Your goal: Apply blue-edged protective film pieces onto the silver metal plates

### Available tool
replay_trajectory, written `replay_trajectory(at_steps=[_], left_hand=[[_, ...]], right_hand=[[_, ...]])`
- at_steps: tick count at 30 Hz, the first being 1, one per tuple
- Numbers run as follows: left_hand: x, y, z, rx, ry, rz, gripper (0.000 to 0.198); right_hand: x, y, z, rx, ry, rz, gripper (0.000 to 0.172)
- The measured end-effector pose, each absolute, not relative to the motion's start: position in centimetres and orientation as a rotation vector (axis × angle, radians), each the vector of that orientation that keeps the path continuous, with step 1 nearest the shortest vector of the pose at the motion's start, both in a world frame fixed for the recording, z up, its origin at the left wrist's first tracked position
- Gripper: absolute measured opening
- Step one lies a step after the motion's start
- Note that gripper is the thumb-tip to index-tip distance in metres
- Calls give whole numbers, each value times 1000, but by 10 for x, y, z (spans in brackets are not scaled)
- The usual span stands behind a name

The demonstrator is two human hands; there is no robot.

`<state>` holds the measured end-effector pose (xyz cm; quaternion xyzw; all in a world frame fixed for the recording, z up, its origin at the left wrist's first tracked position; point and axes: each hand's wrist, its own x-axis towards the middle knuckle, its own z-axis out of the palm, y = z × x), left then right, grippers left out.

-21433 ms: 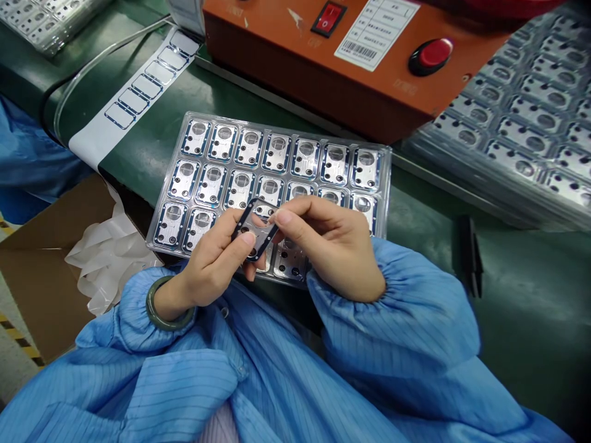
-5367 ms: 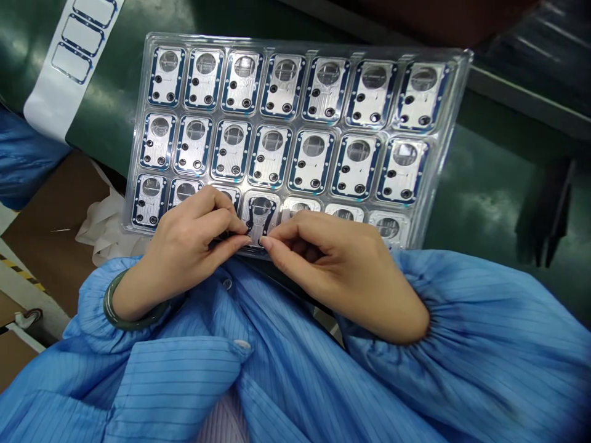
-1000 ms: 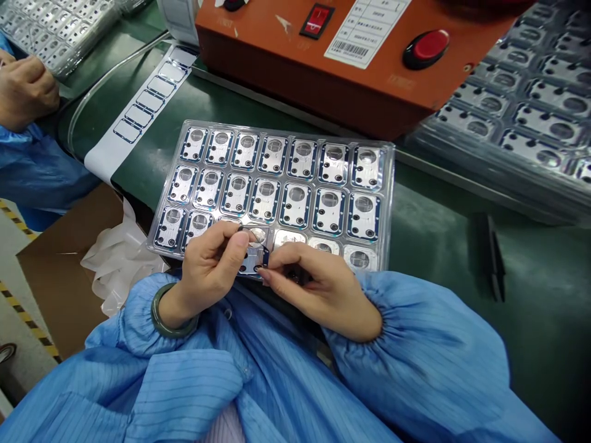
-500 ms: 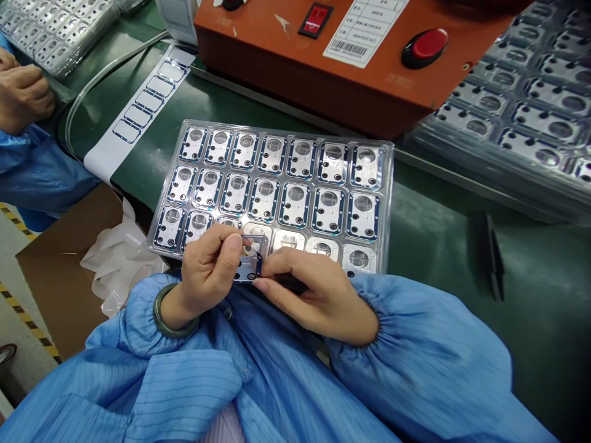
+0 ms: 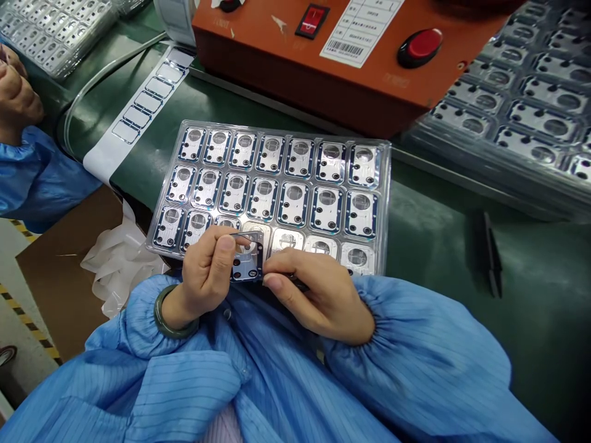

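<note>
In the head view, the left hand (image 5: 207, 267) pinches a thin dark-blue-edged frame (image 5: 260, 261) between thumb and forefinger, tilted above the near edge of a clear tray (image 5: 384, 197). The right hand (image 5: 318, 292) has thumb and forefinger drawn together at the frame's right side, touching it; whether they grip it, I cannot tell. The tray lies along the near edge of the green bench (image 5: 443, 246). Its two far rows carry blue-bordered metal plates (image 5: 295, 203); toward the right end of its near row sit plain silvery plates (image 5: 357, 258). An orange machine (image 5: 295, 80) stands beyond the tray's far edge, with stacked trays (image 5: 508, 117) by the bench's far right corner. A black tool (image 5: 488, 255) lies right of the tray. Toward the bench's left side, a white strip (image 5: 102, 154) bears blue outlines, and a co-worker's hand (image 5: 18, 95) shows near more filled trays (image 5: 60, 31). Below the near edge, a cardboard box (image 5: 60, 258) contains crumpled white sheeting (image 5: 122, 258).
</note>
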<state>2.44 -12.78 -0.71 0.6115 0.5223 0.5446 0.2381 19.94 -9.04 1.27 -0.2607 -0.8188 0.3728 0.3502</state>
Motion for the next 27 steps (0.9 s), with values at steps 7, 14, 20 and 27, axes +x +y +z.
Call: replay_trajectory(at_steps=[7, 14, 20, 27], left_hand=[[25, -127, -8, 1674, 1445, 1490, 21], [29, -123, 0, 1786, 1569, 1398, 15], [32, -120, 3, 1815, 1568, 1341, 17], [32, -120, 5, 1728, 1568, 1294, 22]], right_hand=[[199, -90, 13, -655, -2142, 966, 14], [200, -96, 11, -720, -2277, 541, 17], [199, -98, 10, -708, -2307, 281, 19], [202, -101, 14, -847, -2307, 138, 18]])
